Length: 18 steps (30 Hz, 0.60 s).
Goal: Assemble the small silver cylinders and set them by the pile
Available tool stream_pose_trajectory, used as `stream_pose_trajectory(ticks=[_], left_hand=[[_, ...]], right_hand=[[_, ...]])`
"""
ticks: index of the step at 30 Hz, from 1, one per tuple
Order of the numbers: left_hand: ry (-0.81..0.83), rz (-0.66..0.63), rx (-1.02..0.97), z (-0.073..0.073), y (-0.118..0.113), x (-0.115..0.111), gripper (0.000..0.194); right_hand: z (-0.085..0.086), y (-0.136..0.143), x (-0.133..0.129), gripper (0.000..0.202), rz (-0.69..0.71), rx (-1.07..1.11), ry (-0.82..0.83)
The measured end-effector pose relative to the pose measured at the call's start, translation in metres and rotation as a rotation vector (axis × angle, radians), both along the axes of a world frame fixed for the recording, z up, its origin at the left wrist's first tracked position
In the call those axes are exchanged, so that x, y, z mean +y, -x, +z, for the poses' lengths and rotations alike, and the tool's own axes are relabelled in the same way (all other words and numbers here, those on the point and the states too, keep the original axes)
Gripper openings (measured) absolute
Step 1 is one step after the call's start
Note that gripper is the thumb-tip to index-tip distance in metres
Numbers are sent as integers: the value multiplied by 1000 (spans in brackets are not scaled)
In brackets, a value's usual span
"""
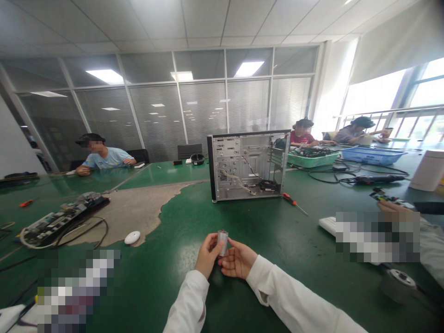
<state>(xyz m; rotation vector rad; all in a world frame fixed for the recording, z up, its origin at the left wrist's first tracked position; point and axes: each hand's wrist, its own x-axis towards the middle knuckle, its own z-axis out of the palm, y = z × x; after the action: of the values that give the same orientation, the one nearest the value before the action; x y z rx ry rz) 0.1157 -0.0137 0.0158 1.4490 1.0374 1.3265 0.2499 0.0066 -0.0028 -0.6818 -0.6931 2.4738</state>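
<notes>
A small silvery cylinder [223, 241] is held upright above the green table, with something reddish at its top. My left hand [208, 253] grips it from the left, the thumb across its side. My right hand [238, 260] is at its right side, fingers curled and fingertips against it. Beyond my hands stands an open computer case [248, 166], its inside facing me, with loose cables at the bottom. A red and black screwdriver [294, 203] lies by the case's lower right corner.
Circuit boards [65, 217] and cables lie at the left, near a white oval object [132, 237]. A green basket [312, 159] and blue basket [373, 156] stand back right. Another person's hand [398, 213] holds a board at the right. Several people sit around the table.
</notes>
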Motion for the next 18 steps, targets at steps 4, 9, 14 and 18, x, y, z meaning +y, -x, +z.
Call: stream_pose_trajectory(ticks=[4, 9, 14, 18], left_hand=[[12, -7, -28, 0, 0, 0, 27], [34, 18, -44, -2, 1, 2, 29], [65, 13, -75, -4, 2, 2, 36], [30, 25, -38, -3, 3, 2, 45]], right_hand=[[-1, 0, 1, 51, 0, 6, -1], [0, 1, 0, 50, -16, 1, 19], [3, 0, -2, 48, -17, 5, 44], [3, 1, -2, 45, -44, 8, 51]])
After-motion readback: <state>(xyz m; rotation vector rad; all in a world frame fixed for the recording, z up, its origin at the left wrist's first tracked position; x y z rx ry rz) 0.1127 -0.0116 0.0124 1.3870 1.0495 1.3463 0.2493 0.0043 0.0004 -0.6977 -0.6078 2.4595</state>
